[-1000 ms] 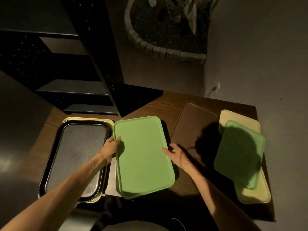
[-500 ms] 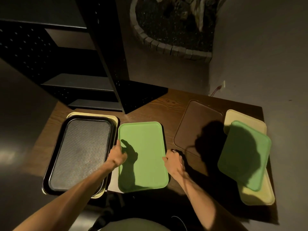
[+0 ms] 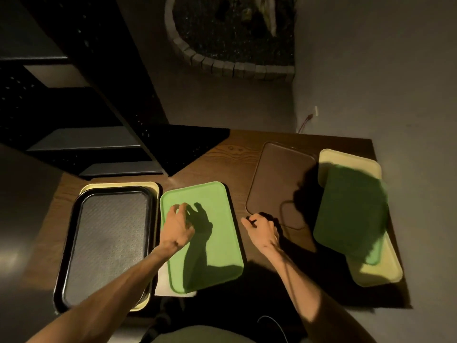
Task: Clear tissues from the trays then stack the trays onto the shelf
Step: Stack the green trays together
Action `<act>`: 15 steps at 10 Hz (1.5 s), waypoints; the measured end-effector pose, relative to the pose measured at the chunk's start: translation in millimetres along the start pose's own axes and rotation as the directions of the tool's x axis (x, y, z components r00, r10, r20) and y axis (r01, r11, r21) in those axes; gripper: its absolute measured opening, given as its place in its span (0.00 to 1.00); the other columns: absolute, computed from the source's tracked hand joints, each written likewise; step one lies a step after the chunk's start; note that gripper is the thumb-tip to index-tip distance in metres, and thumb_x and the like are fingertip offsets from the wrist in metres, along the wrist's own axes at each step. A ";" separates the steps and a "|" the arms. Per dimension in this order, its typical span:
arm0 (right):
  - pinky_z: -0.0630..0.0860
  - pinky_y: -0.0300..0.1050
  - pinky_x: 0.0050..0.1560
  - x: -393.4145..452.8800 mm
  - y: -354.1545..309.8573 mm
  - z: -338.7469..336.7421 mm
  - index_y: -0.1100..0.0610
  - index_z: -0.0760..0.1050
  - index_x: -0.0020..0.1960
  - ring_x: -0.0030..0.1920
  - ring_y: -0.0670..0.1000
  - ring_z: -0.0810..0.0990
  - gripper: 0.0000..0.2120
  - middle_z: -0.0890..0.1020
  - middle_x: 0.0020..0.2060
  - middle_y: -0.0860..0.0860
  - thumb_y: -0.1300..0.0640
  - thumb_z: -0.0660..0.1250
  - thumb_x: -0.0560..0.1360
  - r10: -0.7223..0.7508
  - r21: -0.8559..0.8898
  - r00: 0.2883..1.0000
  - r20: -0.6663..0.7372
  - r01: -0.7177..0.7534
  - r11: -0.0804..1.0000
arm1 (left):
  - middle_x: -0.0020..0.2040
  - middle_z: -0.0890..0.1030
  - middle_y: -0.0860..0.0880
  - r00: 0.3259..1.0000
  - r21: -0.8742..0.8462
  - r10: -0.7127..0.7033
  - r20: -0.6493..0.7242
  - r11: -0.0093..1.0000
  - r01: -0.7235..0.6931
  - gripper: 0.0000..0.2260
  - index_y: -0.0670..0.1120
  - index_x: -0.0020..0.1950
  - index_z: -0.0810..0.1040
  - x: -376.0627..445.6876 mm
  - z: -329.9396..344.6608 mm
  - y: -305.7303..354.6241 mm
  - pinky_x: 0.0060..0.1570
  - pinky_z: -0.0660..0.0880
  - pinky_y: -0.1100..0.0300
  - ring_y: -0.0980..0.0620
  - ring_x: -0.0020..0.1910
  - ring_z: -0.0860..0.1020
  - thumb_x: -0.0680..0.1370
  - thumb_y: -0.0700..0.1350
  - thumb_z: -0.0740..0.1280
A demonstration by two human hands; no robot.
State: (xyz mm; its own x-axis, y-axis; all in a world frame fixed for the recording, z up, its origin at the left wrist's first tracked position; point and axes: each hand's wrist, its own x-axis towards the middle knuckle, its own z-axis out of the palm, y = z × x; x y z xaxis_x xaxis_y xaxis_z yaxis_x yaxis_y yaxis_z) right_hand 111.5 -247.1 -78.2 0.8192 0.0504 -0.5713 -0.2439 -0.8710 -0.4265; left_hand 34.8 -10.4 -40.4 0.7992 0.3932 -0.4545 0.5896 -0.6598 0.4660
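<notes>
A light green tray (image 3: 217, 243) lies flat on the wooden table (image 3: 222, 154), over a white tissue (image 3: 162, 280) that shows at its near left corner. My left hand (image 3: 176, 229) hovers above the tray's left half, fingers apart, holding nothing. My right hand (image 3: 262, 227) is just right of the tray, fingers curled, off the rim. A black tray (image 3: 106, 243) sits on a yellow tray (image 3: 153, 188) at the left. A brown tray (image 3: 277, 179) lies to the right, then a dark green tray (image 3: 351, 214) on a yellow tray (image 3: 380, 271).
A dark shelf unit (image 3: 86, 139) with several empty shelves stands at the back left of the table. A stone-edged planter (image 3: 235, 68) is on the floor beyond. A wall runs along the right, with a cable (image 3: 305, 122) behind the table.
The light green tray was tilted up in both hands, then laid flat on the table. Both hands have let go; the left one has moved over the tray.
</notes>
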 end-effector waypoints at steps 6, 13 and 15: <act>0.77 0.31 0.33 13.5 166.1 -83.3 0.66 0.66 0.71 0.49 0.53 0.75 0.21 0.73 0.69 0.60 0.59 0.63 0.82 0.605 0.940 0.775 0.185 -0.320 0.122 | 0.56 0.80 0.41 0.947 -0.167 -0.055 0.315 0.980 0.113 0.18 0.42 0.65 0.71 74.0 94.8 153.4 0.50 0.73 0.54 0.39 0.56 0.79 0.76 0.41 0.66; 0.81 0.41 0.33 23.9 123.7 -91.1 0.70 0.70 0.64 0.39 0.57 0.85 0.16 0.77 0.50 0.64 0.68 0.66 0.78 0.659 0.984 0.740 0.133 -0.017 -0.179 | 0.46 0.82 0.43 0.857 -0.589 -0.142 0.496 0.669 0.452 0.10 0.39 0.58 0.81 84.8 95.0 175.3 0.36 0.73 0.57 0.45 0.43 0.78 0.77 0.38 0.70; 0.79 0.50 0.50 2.6 72.1 -93.8 0.63 0.63 0.73 0.44 0.57 0.79 0.27 0.81 0.51 0.61 0.67 0.69 0.76 0.509 0.965 0.840 0.189 -0.064 -0.253 | 0.40 0.82 0.49 0.885 -0.740 -0.027 0.464 0.537 0.404 0.09 0.44 0.55 0.81 63.3 68.7 166.6 0.21 0.70 0.68 0.59 0.28 0.79 0.78 0.34 0.67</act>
State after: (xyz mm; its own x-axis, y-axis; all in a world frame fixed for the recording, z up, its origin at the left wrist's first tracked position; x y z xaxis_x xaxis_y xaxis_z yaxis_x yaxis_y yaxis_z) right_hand 144.7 -355.5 -44.6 0.4654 -0.3084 -0.8296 -0.4922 0.6889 -0.5322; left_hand 175.6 -139.4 -43.6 0.6374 0.0692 -0.7674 0.7263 0.2786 0.6284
